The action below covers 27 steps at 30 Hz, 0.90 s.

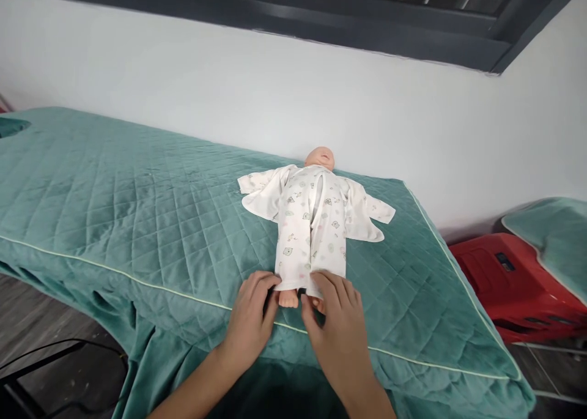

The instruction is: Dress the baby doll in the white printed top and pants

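Observation:
A baby doll [320, 156] lies on its back with its head near the wall. It has on a white printed baby jacket [263, 192], whose sleeves and flaps are spread to both sides. White printed baby trousers [293, 223] cover its front and legs, with a dark gap down the middle. Bare feet [288, 298] poke out below the hems. My left hand [252, 315] pinches the outer edge of the left hem. My right hand [339, 321] is closed on the right hem, fingers over the cloth and thumb underneath, partly hiding the foot there.
The doll lies on a bed with a green quilted cover [160, 211], close to its front edge. Behind it rises a white wall [183, 82] under a dark window frame. A red plastic chair [509, 278], partly under green cloth, stands at the right.

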Each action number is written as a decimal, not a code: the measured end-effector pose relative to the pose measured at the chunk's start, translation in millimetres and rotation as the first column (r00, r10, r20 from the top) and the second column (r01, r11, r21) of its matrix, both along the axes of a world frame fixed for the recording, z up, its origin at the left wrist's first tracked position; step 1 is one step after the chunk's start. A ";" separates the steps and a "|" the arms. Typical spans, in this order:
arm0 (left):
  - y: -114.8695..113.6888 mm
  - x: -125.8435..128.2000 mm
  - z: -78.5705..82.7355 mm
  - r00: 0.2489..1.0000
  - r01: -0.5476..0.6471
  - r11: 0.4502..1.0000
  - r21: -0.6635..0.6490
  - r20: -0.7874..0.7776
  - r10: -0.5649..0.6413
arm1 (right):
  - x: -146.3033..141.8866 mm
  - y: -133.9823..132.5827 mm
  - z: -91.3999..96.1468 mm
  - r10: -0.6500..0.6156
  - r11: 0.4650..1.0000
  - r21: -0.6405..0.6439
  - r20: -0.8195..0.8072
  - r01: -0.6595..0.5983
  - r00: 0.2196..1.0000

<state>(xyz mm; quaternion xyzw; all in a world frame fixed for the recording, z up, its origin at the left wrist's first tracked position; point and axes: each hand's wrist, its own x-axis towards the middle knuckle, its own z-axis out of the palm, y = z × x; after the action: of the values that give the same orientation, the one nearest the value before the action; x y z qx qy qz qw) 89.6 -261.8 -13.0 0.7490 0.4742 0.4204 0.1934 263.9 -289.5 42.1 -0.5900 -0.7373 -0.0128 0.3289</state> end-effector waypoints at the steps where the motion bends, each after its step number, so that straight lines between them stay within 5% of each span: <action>1: 1.7 0.5 0.6 1.000 0.003 1.000 -0.007 0.010 -0.003 | -3.5 4.3 2.4 -0.009 1.000 -0.016 0.032 0.010 0.999; 10: 1.5 -10.0 2.0 0.976 0.111 0.994 -0.005 0.190 -0.108 | -13.6 19.4 13.2 0.079 0.994 -0.079 0.070 -0.074 0.994; 20: 2.1 -34.4 1.6 0.986 0.139 0.990 -0.009 0.097 -0.138 | 6.2 11.6 17.8 0.305 0.951 -0.011 -0.110 -0.308 0.946; 23: 31.6 -33.4 14.3 0.983 0.079 0.997 -0.022 0.167 -0.074 | 28.9 31.4 20.0 0.245 0.969 0.045 -0.288 -0.242 0.926; 27: 113.2 -15.6 36.8 0.979 -0.007 1.000 -0.008 0.203 0.008 | 57.4 92.1 26.6 0.030 0.999 -0.012 -0.569 -0.045 0.822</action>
<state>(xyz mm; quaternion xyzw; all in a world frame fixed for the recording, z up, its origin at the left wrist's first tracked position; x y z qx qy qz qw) 74.0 -148.6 23.7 0.6996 0.4562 0.4939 0.2418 321.3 -197.4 68.6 -0.5563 -0.6174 0.1792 0.5266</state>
